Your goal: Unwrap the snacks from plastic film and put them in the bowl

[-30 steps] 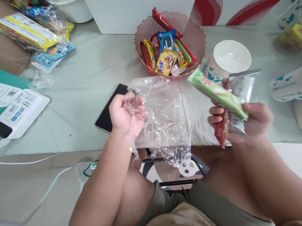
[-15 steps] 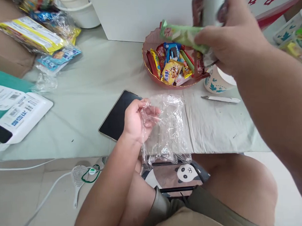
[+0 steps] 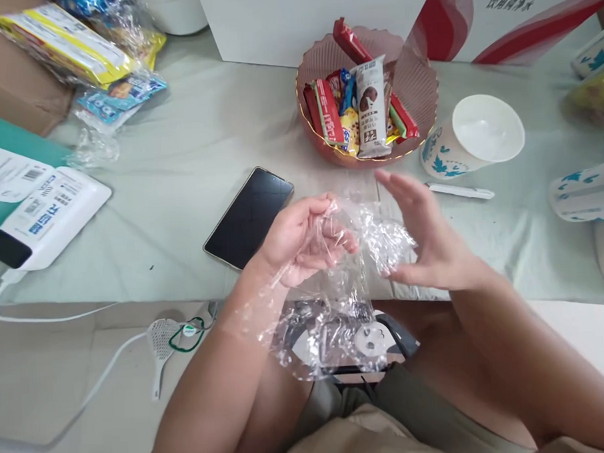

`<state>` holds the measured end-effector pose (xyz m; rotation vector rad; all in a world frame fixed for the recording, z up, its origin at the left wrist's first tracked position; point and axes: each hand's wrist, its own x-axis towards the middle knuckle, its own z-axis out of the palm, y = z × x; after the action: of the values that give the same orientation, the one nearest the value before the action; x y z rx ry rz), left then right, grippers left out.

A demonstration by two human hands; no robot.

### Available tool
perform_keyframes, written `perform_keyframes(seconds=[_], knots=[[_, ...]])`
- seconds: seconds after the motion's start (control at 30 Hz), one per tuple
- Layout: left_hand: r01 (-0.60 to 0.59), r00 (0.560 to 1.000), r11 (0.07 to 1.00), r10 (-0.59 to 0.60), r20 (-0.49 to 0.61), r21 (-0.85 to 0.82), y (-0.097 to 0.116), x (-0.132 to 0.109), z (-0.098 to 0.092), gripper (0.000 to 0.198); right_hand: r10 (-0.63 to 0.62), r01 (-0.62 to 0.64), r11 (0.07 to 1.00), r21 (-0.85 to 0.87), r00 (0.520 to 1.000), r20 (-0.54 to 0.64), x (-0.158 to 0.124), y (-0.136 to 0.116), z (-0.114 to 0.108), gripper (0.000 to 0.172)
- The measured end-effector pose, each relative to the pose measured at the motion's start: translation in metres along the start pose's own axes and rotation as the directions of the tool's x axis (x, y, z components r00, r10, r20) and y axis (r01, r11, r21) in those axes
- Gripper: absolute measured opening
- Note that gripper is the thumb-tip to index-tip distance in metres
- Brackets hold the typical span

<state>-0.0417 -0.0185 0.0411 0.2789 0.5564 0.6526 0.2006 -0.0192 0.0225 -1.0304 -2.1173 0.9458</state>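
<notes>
My left hand [image 3: 307, 243] is closed on a crinkled clear plastic bag [image 3: 331, 319], which hangs down over the table's front edge. Facing it from the other side, my right hand [image 3: 427, 241] has its thumb and fingers apart at the bag's bulging right side; whether it touches the plastic is hard to tell. Beyond both hands, a pink scalloped bowl [image 3: 411, 88] with a gold rim holds several wrapped snacks, with a white-wrapped snack bar [image 3: 371, 106] lying on top. A black phone [image 3: 249, 215] lies flat just left of my left hand.
Right of the bowl are a paper cup [image 3: 471, 139] and a white utility knife [image 3: 460, 191]. More paper cups [image 3: 591, 190] sit at the right edge. A white router-like device [image 3: 46, 217] with a cable and yellow snack packs [image 3: 64, 50] occupy the left. A white carton [image 3: 313, 19] stands behind.
My right hand has let go of several snack bars, which now lie in the bowl, and has come down beside the bag. The bag has shifted and bunched up around my left hand.
</notes>
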Motion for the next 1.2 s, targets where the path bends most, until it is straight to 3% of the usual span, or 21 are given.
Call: perform_keyframes(seconds=[0.03, 0.1, 0.17, 0.2, 0.3, 0.37, 0.47, 0.6, 0.73, 0.8, 0.87, 0.93, 1.0, 1.07, 1.13, 1.2], knots=[[0.040, 0.999, 0.999, -0.039, -0.002, 0.026, -0.001, 0.001, 0.002, 0.016, -0.028, 0.028, 0.999, 0.039, 1.000, -0.001, -0.004, -0.001, 0.007, 0.104], [0.078, 0.995, 0.995, -0.073, -0.064, 0.069, -0.003, 0.003, 0.007, 0.020, -0.028, 0.033, 0.992, 0.124, 0.999, -0.045, -0.006, -0.006, 0.015, 0.078], [0.069, 0.985, 0.991, -0.051, -0.164, 0.112, -0.003, 0.005, 0.009, 0.021, 0.066, -0.041, 0.983, 0.177, 0.989, -0.132, -0.007, -0.011, 0.018, 0.041], [0.043, 0.979, 0.989, -0.014, -0.206, 0.142, -0.003, 0.006, 0.008, 0.020, 0.126, -0.089, 0.975, 0.205, 0.976, -0.178, -0.008, -0.013, 0.018, 0.035], [-0.041, 0.958, 0.954, 0.122, -0.261, 0.296, -0.001, 0.007, 0.003, 0.020, 0.315, -0.236, 0.930, 0.282, 0.906, -0.281, -0.014, -0.016, 0.014, 0.039], [-0.082, 0.944, 0.910, 0.202, -0.262, 0.406, 0.001, 0.006, -0.001, 0.023, 0.439, -0.342, 0.878, 0.334, 0.854, -0.279, -0.016, -0.017, 0.009, 0.034], [-0.111, 0.892, 0.852, 0.312, -0.326, 0.512, 0.004, 0.007, -0.003, 0.024, 0.573, -0.452, 0.770, 0.450, 0.801, -0.174, -0.015, -0.016, -0.004, 0.031], [-0.151, 0.802, 0.795, 0.446, -0.398, 0.587, 0.006, 0.013, -0.001, 0.030, 0.633, -0.572, 0.649, 0.502, 0.772, 0.061, -0.016, -0.004, -0.027, 0.040], [-0.159, 0.805, 0.760, 0.469, -0.363, 0.630, 0.005, 0.019, -0.002, 0.030, 0.665, -0.669, 0.660, 0.341, 0.732, 0.150, -0.027, 0.013, -0.043, 0.043], [-0.142, 0.816, 0.766, 0.449, -0.364, 0.627, 0.003, 0.021, -0.002, 0.031, 0.656, -0.648, 0.719, 0.250, 0.752, 0.063, -0.033, 0.018, -0.045, 0.032], [-0.117, 0.844, 0.768, 0.410, -0.344, 0.630, 0.000, 0.023, -0.003, 0.030, 0.589, -0.555, 0.793, 0.251, 0.804, -0.082, -0.036, 0.020, -0.041, 0.021], [-0.085, 0.887, 0.756, 0.354, -0.296, 0.649, -0.003, 0.024, -0.002, 0.030, 0.523, -0.455, 0.834, 0.313, 0.831, -0.186, -0.036, 0.022, -0.035, 0.050], [-0.047, 0.922, 0.753, 0.286, -0.262, 0.656, -0.007, 0.025, 0.000, 0.030, 0.497, -0.423, 0.846, 0.324, 0.847, -0.192, -0.033, 0.023, -0.027, 0.074], [-0.008, 0.943, 0.763, 0.221, -0.250, 0.646, -0.010, 0.025, 0.003, 0.028, 0.481, -0.438, 0.866, 0.243, 0.862, -0.159, -0.029, 0.023, -0.021, 0.080], [0.020, 0.953, 0.773, 0.178, -0.247, 0.634, -0.011, 0.025, 0.006, 0.027, 0.471, -0.456, 0.878, 0.144, 0.877, -0.095, -0.025, 0.022, -0.019, 0.063], [0.040, 0.952, 0.781, 0.160, -0.261, 0.624, -0.011, 0.025, 0.007, 0.026, 0.459, -0.456, 0.888, 0.056, 0.888, -0.039, -0.023, 0.020, -0.020, 0.028]])
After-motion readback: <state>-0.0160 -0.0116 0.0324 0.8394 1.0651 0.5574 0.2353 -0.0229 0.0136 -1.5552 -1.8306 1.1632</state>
